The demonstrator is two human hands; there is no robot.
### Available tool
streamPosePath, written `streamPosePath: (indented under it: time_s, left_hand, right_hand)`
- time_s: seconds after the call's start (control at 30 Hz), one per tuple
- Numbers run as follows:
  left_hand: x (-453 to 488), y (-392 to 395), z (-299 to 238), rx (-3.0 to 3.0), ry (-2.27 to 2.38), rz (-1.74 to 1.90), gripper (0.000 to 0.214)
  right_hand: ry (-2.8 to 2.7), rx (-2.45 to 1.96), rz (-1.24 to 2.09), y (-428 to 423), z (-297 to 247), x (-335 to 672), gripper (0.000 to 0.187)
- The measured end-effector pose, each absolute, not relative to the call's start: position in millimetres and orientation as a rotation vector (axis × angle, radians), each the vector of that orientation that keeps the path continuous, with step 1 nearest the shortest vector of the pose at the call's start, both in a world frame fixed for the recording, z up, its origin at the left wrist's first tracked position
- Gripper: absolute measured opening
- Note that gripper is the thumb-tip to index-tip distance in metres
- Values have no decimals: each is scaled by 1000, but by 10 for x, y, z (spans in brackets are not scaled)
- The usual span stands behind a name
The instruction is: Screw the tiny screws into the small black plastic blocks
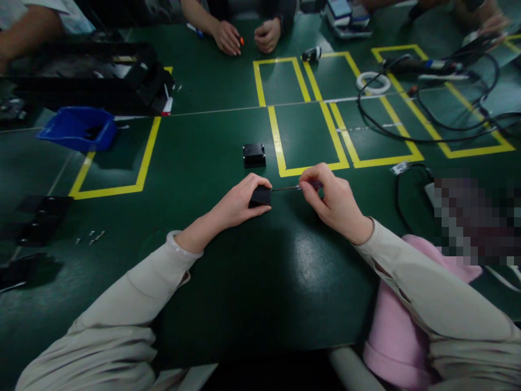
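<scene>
My left hand (238,203) is closed round a small black block (260,196) that rests on the green table (228,282). My right hand (331,201) pinches a thin screwdriver (291,188) whose shaft points left, with its tip at the block's right side. A second small black block (254,155) sits on the table a little beyond my hands, untouched.
Yellow taped rectangles (309,136) mark the table ahead. A blue bin (77,127) and a black tray (89,76) stand far left, black parts (38,217) and small screws (91,236) at near left. Cables (427,114) loop at right. Another person's hands (244,37) rest across the table.
</scene>
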State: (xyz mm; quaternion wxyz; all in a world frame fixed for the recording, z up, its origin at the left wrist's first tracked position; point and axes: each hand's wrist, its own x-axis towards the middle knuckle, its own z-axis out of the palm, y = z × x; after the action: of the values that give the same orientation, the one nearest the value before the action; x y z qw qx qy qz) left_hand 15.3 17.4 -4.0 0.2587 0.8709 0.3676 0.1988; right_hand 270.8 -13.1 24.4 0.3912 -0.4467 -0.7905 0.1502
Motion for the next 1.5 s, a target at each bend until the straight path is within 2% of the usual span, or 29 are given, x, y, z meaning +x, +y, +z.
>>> streamPosePath:
  time_s: [0.1, 0.77, 1.4, 1.5]
  left_hand:
    - [148, 172, -44, 2366, 983, 555, 38]
    - [155, 177, -56, 2379, 984, 559, 38]
    - [145, 175, -65, 2387, 962, 587, 39]
    - [144, 181, -72, 2391, 960, 590, 38]
  right_hand:
    - [-2018, -1151, 376, -139, 243, 2708, 12]
    - [-2048, -1108, 302, -139, 239, 2709, 7]
    - [-2069, -1098, 335, -128, 238, 2722, 13]
    - [-2062, -1102, 341, -132, 237, 2720, 8]
